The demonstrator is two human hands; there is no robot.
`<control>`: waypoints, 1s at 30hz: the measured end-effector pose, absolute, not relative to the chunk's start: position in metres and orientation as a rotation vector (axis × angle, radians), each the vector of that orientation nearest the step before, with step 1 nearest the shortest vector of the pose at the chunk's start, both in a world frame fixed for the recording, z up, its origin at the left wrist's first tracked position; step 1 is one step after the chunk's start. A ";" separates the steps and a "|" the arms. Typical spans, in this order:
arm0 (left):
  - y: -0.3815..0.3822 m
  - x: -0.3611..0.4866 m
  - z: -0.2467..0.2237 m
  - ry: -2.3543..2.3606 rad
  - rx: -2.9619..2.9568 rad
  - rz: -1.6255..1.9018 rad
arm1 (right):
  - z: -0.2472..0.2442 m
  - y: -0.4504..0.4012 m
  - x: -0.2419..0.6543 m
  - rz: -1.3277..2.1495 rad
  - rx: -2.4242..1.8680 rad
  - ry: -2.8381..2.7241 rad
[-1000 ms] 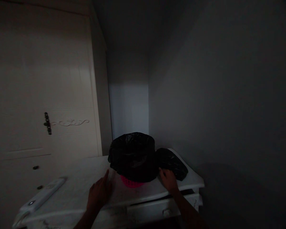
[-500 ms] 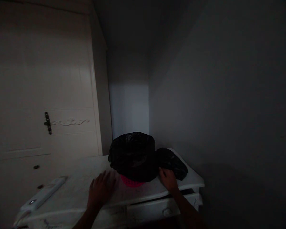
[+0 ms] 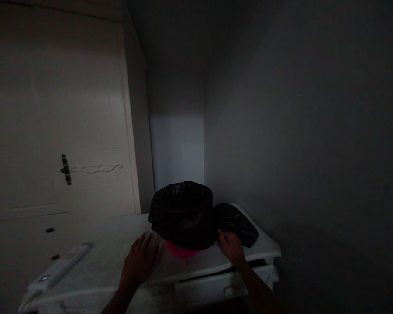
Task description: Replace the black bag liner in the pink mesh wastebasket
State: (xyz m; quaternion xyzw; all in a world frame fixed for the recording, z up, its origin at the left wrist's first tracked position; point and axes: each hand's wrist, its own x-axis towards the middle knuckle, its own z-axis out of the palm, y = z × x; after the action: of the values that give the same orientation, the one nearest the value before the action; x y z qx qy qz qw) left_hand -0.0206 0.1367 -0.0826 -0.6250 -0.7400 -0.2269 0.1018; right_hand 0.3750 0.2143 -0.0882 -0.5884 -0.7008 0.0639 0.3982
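Observation:
A pink basket-like container with holes in its side stands on the white dresser top. A black plastic bag lines it and is folded out over its rim, hiding most of the container. Just to its right lies a second bunched piece of black plastic. My left hand rests flat on the dresser, fingers spread, a little left of the container. My right hand is curled against the black plastic where the two pieces meet; whatever its fingers hold is hidden.
A white power strip lies along the dresser's left end. Below the front edge, a drawer sits slightly ajar. A tall white wardrobe stands at the left, and a grey wall runs along the right. The room is dim.
My left hand lies almost in the same spot, its fingers shifted only slightly. My right hand, the lined container and the loose black plastic have not visibly moved.

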 end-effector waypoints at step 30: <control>0.123 -0.010 -0.065 -2.168 -1.817 -0.588 | -0.083 0.210 0.375 0.181 -1.519 -1.799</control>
State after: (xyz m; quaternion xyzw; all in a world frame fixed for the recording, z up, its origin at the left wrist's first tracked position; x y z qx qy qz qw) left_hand -0.0099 0.1231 -0.0652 -0.6237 -0.7445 -0.2020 0.1258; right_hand 0.3749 0.2101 -0.0829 -0.5949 -0.7045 0.0709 0.3805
